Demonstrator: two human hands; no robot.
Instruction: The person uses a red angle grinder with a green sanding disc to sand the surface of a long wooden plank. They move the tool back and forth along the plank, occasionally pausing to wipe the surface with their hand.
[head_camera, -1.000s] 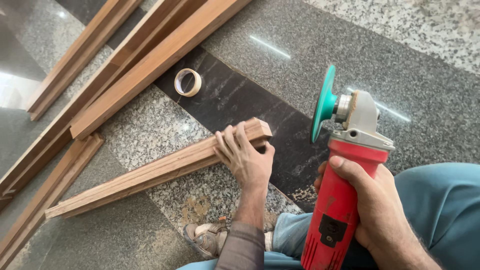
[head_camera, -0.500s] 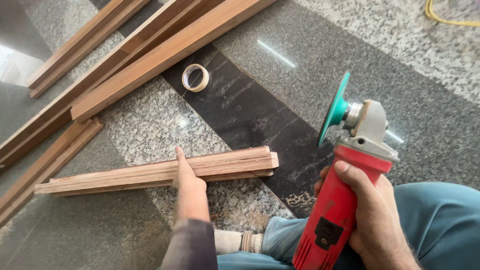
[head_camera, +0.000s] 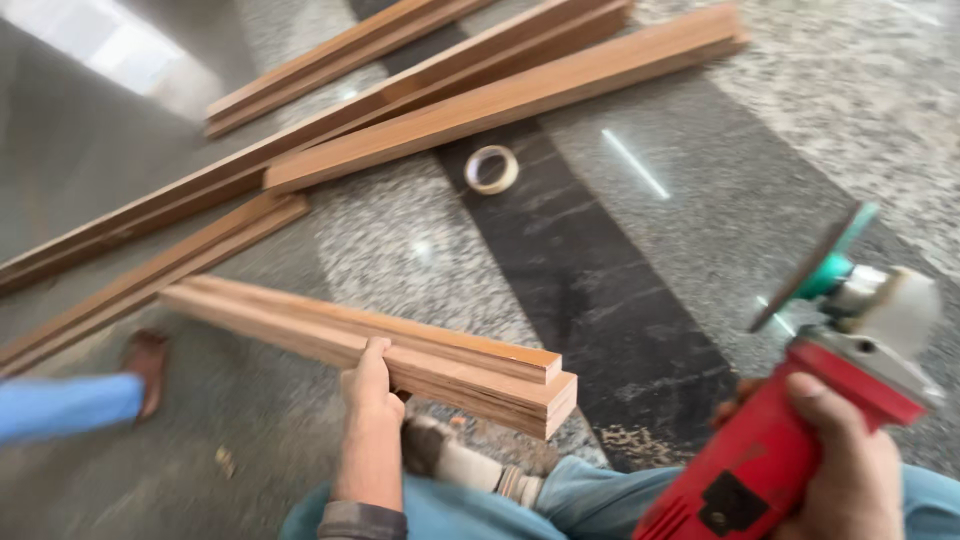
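While the left hand (head_camera: 372, 385) grips a long brown stepped wooden moulding (head_camera: 400, 350), the right hand (head_camera: 840, 470) clasps a red angle grinder (head_camera: 790, 440) nearby.

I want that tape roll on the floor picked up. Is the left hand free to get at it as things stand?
Probably not right away: the left hand grips the wooden piece, and the tape roll lies well beyond on the floor. Nothing lies between.

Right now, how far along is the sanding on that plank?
Nothing looks sanded yet: the grinder, held in the right hand, has its disc lifted clear of the wood. The left hand grips the plank. Four more planks lie on the floor.
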